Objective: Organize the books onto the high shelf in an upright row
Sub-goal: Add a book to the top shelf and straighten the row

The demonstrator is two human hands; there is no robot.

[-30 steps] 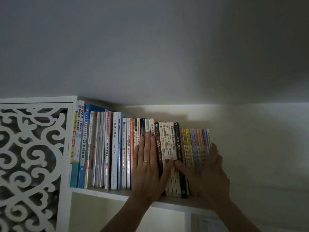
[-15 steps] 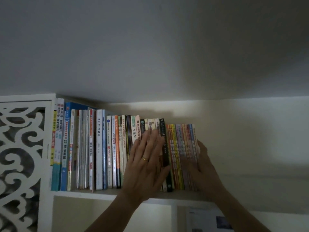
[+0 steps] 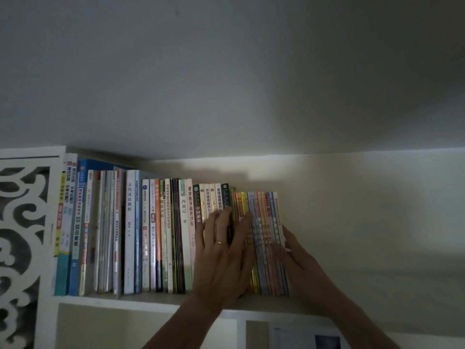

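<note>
Nearest, the left hand [image 3: 221, 258] lies flat, fingers straight, against the spines of the middle books [image 3: 208, 197], grasping nothing; a ring shows on one finger. The right hand [image 3: 294, 258] presses the outer face of the thin coloured books [image 3: 261, 222] at the row's right end, fingers extended; whether the thumb curls round them cannot be told.

Against the frame a second ago, the dark volume and its neighbours, then leaning apart near the thumbs, now stand closed up, and the coloured set has shifted left against them. Judgement: the row is consolidated and upright; the task appears nearly complete.

The high shelf [image 3: 141, 302] is bounded left by a white fretwork panel [image 3: 22, 222], with the taller books [image 3: 75, 222] hard against it. Right of the row lies open shelf to the far wall [image 3: 377, 210], so the end books could tip that way once released. The ceiling [image 3: 226, 71] sits close above.
</note>
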